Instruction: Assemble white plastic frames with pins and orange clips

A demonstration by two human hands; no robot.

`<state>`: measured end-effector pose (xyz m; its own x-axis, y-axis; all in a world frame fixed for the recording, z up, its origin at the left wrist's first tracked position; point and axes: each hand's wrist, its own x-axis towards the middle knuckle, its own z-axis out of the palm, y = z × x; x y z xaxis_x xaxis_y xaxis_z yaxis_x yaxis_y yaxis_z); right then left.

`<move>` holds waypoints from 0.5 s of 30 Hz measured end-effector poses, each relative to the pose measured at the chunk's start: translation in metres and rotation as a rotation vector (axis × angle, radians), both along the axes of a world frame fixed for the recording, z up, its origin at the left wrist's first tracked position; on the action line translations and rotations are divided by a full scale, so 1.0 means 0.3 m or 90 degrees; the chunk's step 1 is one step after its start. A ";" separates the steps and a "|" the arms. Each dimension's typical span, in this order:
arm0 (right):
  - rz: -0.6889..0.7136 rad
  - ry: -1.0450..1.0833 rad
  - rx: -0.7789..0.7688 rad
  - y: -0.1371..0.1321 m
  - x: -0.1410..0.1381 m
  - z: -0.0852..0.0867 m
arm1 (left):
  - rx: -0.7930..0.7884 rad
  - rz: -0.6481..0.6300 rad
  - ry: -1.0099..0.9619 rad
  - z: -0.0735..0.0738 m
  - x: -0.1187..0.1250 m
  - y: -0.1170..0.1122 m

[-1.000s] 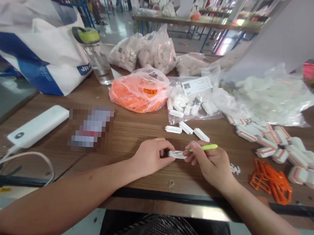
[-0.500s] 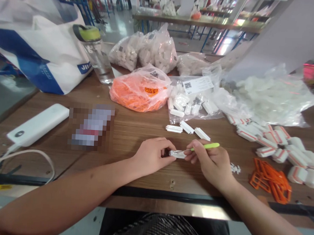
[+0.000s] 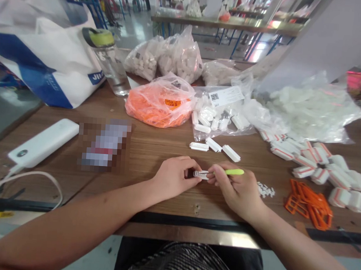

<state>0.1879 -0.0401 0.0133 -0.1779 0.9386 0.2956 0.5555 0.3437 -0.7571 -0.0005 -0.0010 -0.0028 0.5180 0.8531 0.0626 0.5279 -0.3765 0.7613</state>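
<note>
My left hand (image 3: 173, 176) is closed on a small white plastic piece (image 3: 201, 174), pinching it just above the wooden table (image 3: 155, 149). My right hand (image 3: 238, 190) is closed round a thin tool with a yellow-green handle (image 3: 233, 171), and the tool's tip rests on the white piece. The two hands almost touch. Three loose white pieces (image 3: 214, 146) lie on the table just beyond the hands.
An orange bag (image 3: 158, 102) and clear bags of white parts (image 3: 221, 113) sit behind. White-and-red pieces (image 3: 316, 165) and orange frames (image 3: 309, 204) lie at the right. Tiny white bits (image 3: 265, 190) lie by my right wrist. A power bank (image 3: 44, 143), bottle (image 3: 110, 63) and white-blue bag (image 3: 41, 57) stand left.
Both hands drew slightly closer together and the green-handled tool dropped to a flatter angle against the white piece. The view shifted a little.
</note>
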 end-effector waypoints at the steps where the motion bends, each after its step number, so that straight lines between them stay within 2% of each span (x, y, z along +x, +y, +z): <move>1: -0.004 0.022 0.005 -0.003 0.001 -0.004 | 0.000 0.001 0.001 0.000 -0.001 -0.001; 6: -0.080 0.147 -0.020 -0.001 0.008 -0.011 | 0.002 0.002 -0.002 0.000 -0.003 -0.003; 15: -0.096 0.181 -0.078 0.007 0.005 -0.015 | 0.002 -0.005 -0.008 0.004 -0.003 -0.005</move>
<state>0.1895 -0.0378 0.0089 0.0387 0.9797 0.1965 0.3539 0.1704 -0.9196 -0.0013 -0.0024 -0.0016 0.5234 0.8491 0.0719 0.5153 -0.3826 0.7669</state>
